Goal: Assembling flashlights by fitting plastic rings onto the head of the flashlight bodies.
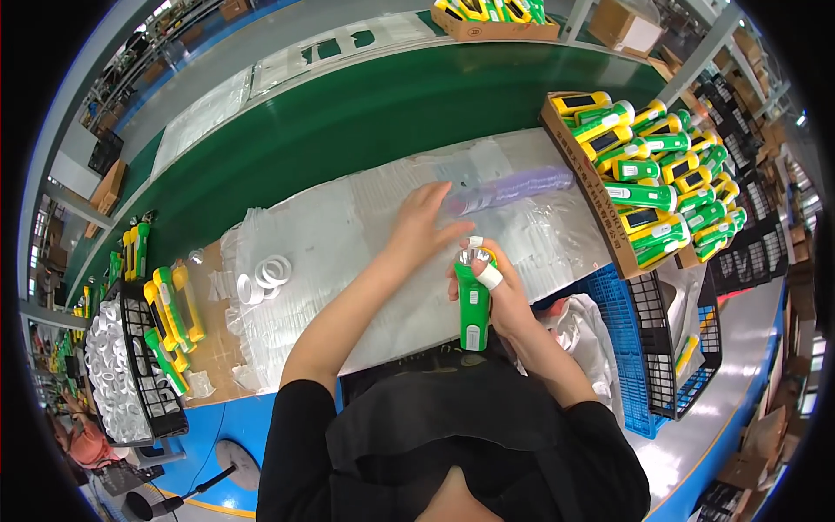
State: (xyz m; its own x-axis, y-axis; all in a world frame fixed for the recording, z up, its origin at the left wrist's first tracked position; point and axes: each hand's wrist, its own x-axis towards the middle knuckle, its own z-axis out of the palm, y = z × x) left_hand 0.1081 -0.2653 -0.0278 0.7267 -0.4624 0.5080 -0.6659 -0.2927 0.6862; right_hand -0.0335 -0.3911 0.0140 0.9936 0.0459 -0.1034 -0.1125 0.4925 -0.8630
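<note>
1. While the green conveyor belt (365, 113) runs across the far side, a sheet of white padding (348, 261) lies on the bench on its near side, and all places below are told from this padding.
2. At the right end of the padding stands a cardboard box (591, 187), filled with green and yellow torches (661, 174) lying in rows.
3. Left of the padding is a black wire basket (143, 383) with white parts inside; loose torches lie against it.
4. Over the padding's near edge, the right hand (500, 291) is closed around a green torch (473, 300), lens end up, fingers wrapped on its body.
5. Just beyond, the left hand (422, 222) lies spread on the padding, fingertips touching a clear plastic bag (513, 187), gripping nothing.
</note>
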